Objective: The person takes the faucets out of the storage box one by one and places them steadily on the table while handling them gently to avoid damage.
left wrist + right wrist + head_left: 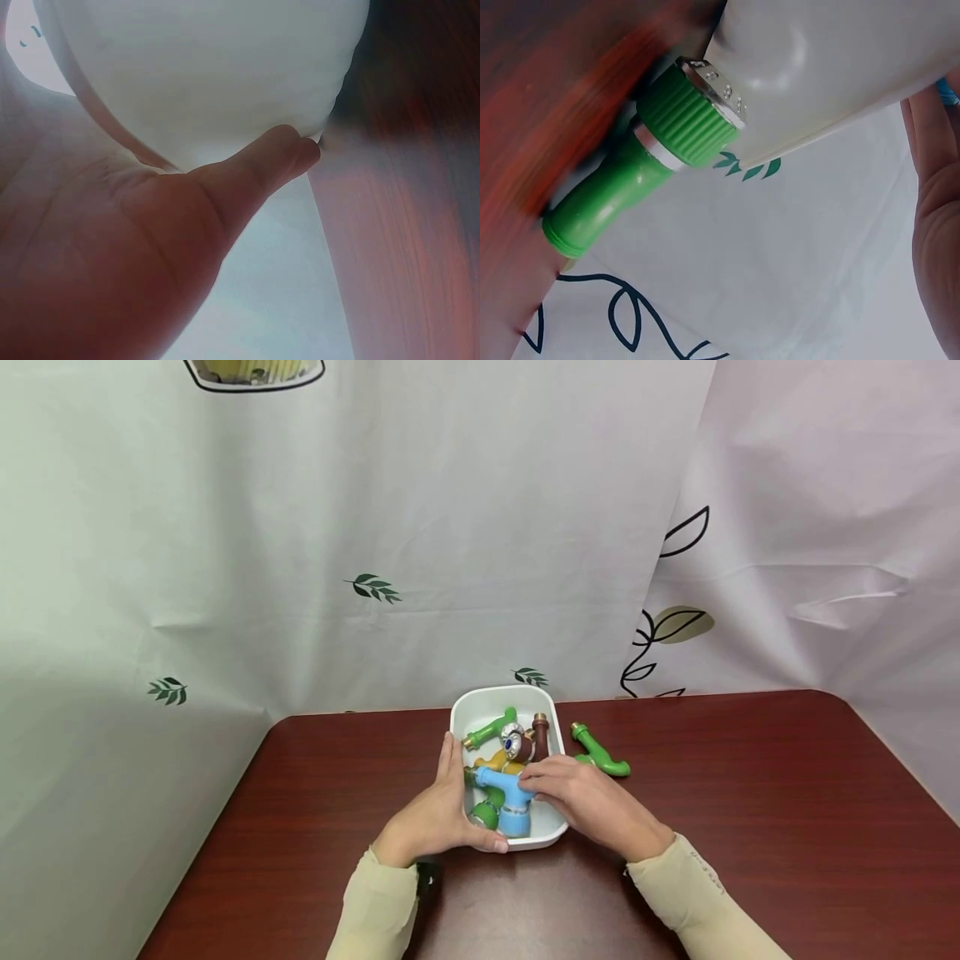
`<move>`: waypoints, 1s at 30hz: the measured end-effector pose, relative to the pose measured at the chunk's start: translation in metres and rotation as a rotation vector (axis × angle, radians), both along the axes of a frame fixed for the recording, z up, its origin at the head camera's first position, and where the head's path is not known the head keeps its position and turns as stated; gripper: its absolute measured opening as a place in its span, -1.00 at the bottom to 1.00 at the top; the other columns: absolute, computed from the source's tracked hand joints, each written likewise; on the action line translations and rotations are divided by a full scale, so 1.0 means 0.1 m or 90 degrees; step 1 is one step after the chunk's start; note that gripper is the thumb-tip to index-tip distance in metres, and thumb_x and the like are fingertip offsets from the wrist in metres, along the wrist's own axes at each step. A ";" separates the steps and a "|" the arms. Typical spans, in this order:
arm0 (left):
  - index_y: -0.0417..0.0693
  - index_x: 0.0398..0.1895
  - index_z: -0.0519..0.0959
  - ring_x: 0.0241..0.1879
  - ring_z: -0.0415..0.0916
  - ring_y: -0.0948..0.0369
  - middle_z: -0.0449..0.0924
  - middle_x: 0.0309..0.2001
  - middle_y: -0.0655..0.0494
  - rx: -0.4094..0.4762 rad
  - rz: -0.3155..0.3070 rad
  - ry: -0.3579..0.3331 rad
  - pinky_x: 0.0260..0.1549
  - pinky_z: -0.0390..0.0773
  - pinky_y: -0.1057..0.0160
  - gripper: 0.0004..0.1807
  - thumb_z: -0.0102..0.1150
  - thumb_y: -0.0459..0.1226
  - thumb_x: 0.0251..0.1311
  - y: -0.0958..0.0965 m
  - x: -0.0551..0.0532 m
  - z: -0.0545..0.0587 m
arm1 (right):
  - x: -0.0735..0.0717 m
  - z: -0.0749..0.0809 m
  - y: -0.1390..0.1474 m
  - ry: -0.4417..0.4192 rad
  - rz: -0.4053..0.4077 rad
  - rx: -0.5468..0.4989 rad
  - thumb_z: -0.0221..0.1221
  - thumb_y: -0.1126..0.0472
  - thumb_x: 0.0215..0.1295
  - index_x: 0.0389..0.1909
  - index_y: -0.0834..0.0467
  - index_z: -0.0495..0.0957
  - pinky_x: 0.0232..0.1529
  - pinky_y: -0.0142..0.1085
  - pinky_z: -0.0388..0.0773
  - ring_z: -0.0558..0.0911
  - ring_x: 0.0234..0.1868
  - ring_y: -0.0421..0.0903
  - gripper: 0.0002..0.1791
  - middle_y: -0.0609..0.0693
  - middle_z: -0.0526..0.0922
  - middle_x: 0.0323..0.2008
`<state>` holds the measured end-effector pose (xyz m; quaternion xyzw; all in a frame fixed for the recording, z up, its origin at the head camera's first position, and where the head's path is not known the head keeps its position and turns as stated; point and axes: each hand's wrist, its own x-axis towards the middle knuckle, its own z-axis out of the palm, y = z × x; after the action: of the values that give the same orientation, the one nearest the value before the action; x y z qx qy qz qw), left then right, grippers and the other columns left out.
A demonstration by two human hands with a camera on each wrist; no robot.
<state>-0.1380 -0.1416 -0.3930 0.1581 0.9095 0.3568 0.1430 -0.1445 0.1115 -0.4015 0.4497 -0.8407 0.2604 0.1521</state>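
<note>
- the left hand is spread wide, with its fingers along the left side of the white tub and its thumb along the near side.
- the right hand has its fingers bent and pinches the blue tap at its right end.
- the blue tap is inside the near half of the tub, with its thin end to the left and its round knob toward the person. i can't tell if it rests on the things under it.
- a dark green tap is beside the blue tap, on its left.
- a yellow tap is just behind the blue tap, partly hidden.
- a brown tap is at the right in the tub, next to shiny silver knobs.
- a light green tap with a gold end is in the far part of the tub.
- one more green tap lies outside, just right of the tub, on the red-brown surface.
- the person wears pale sleeves.
- a white cloth with leaf pictures hangs behind.
</note>
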 end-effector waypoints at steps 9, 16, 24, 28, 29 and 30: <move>-0.21 0.57 -0.50 0.40 0.24 -0.14 -0.68 0.58 -0.10 -0.004 0.000 -0.005 0.18 0.45 0.02 0.67 0.67 0.12 -0.27 0.00 0.00 0.00 | 0.00 0.01 0.04 0.033 -0.009 -0.020 0.36 0.46 0.17 -0.02 0.17 0.73 0.03 -0.25 0.57 0.62 0.05 -0.09 -0.66 -0.07 0.70 -0.01; -0.24 0.57 -0.49 0.38 0.25 -0.18 -0.67 0.57 -0.15 -0.008 -0.003 0.004 0.19 0.44 -0.02 0.68 0.67 0.13 -0.28 0.00 0.00 0.00 | -0.03 0.00 0.07 0.072 -0.004 -0.052 0.37 0.49 0.11 -0.05 0.18 0.73 0.00 -0.27 0.57 0.62 0.00 -0.10 -0.64 -0.07 0.71 -0.03; -0.22 0.58 -0.49 0.42 0.19 -0.15 -0.68 0.58 -0.11 -0.008 0.001 -0.001 0.23 0.40 0.01 0.69 0.69 0.11 -0.31 0.01 -0.01 0.00 | -0.04 0.00 0.09 0.087 -0.003 -0.078 0.37 0.52 0.08 -0.07 0.21 0.73 -0.05 -0.27 0.60 0.64 -0.04 -0.09 -0.63 -0.05 0.71 -0.05; -0.23 0.57 -0.48 0.41 0.19 -0.17 -0.67 0.58 -0.12 -0.004 0.002 0.003 0.22 0.41 -0.01 0.68 0.68 0.11 -0.30 0.01 -0.01 -0.01 | -0.04 0.01 0.10 0.086 -0.002 -0.086 0.37 0.53 0.08 -0.06 0.22 0.72 -0.02 -0.27 0.59 0.64 -0.02 -0.09 -0.63 -0.04 0.71 -0.04; -0.24 0.57 -0.48 0.41 0.18 -0.18 -0.67 0.58 -0.12 -0.003 0.002 0.003 0.22 0.41 -0.02 0.68 0.68 0.11 -0.29 0.00 -0.01 -0.01 | -0.05 0.01 0.10 0.087 -0.001 -0.089 0.37 0.53 0.08 -0.06 0.22 0.72 -0.02 -0.27 0.59 0.64 -0.02 -0.09 -0.62 -0.04 0.71 -0.04; -0.24 0.57 -0.48 0.41 0.18 -0.19 -0.67 0.58 -0.13 -0.002 0.002 0.004 0.22 0.41 -0.02 0.68 0.68 0.11 -0.29 0.01 -0.01 -0.01 | -0.05 0.01 0.11 0.086 -0.001 -0.093 0.37 0.54 0.07 -0.06 0.22 0.72 -0.01 -0.27 0.58 0.64 -0.02 -0.09 -0.62 -0.04 0.71 -0.04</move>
<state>-0.1391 -0.1411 -0.3939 0.1573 0.9107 0.3553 0.1400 -0.1492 0.1223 -0.4008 0.4530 -0.8078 0.2899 0.2414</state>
